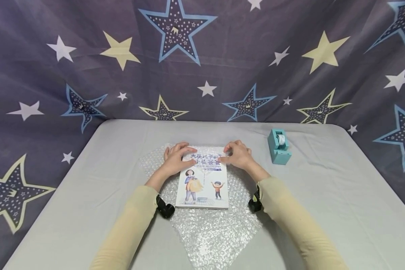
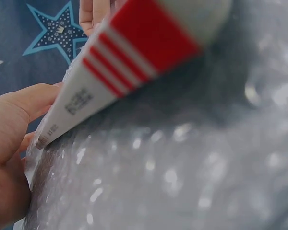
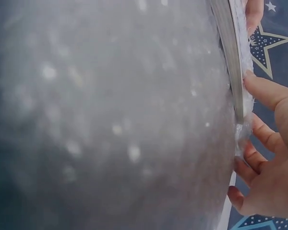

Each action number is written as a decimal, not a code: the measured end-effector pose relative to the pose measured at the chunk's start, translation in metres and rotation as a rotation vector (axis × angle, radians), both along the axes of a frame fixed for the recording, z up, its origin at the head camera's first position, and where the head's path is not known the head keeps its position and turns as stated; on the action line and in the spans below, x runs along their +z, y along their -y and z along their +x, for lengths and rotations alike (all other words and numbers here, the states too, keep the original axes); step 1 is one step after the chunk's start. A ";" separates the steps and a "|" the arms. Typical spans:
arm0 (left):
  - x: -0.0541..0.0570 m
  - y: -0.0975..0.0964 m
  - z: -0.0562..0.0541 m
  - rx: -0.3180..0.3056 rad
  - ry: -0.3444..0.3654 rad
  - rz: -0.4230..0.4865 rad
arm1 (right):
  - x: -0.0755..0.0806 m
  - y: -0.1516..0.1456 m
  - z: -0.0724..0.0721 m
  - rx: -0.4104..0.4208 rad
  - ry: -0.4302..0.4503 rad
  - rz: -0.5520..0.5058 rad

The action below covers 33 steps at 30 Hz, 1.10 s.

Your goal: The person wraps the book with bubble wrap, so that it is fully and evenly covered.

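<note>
A picture book (image 1: 202,187) with a white cover, a woman and a child drawn on it, lies on a sheet of bubble wrap (image 1: 219,232). A clear flap of the wrap covers the upper part of the cover. At the top left corner, my left hand (image 1: 175,159) pinches the wrap against the book, thumb on the cover. My right hand (image 1: 238,155) does the same at the top right corner. The left wrist view shows the red and white spine (image 2: 129,52); the right wrist view shows the page edges (image 3: 233,62). Some fingertips are hidden behind the wrap.
A teal tape dispenser (image 1: 279,148) with a roll of tape stands to the right of the right hand. Grey cloth (image 1: 114,225) covers the table. Behind it hangs a dark curtain (image 1: 229,48) with stars.
</note>
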State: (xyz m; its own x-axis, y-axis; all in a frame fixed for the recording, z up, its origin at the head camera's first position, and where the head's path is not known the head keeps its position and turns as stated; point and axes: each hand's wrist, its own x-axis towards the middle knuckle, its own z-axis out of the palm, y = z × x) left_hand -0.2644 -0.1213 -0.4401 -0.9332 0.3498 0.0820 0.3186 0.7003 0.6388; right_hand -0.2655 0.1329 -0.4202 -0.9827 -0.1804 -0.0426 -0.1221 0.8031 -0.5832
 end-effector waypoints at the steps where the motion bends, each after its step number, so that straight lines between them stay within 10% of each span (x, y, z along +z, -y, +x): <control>1: 0.000 0.000 0.000 0.000 -0.001 -0.002 | 0.001 0.000 0.000 0.004 -0.005 0.004; 33: 0.000 -0.004 0.003 -0.006 0.000 -0.098 | 0.005 -0.017 0.029 0.235 -0.259 0.055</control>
State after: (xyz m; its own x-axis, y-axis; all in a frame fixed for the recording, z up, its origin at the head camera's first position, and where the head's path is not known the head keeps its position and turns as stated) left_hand -0.2613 -0.1174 -0.4403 -0.9312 0.3613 0.0476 0.3229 0.7574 0.5675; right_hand -0.2362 0.1503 -0.4148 -0.8941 -0.4073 0.1865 -0.4455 0.7646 -0.4657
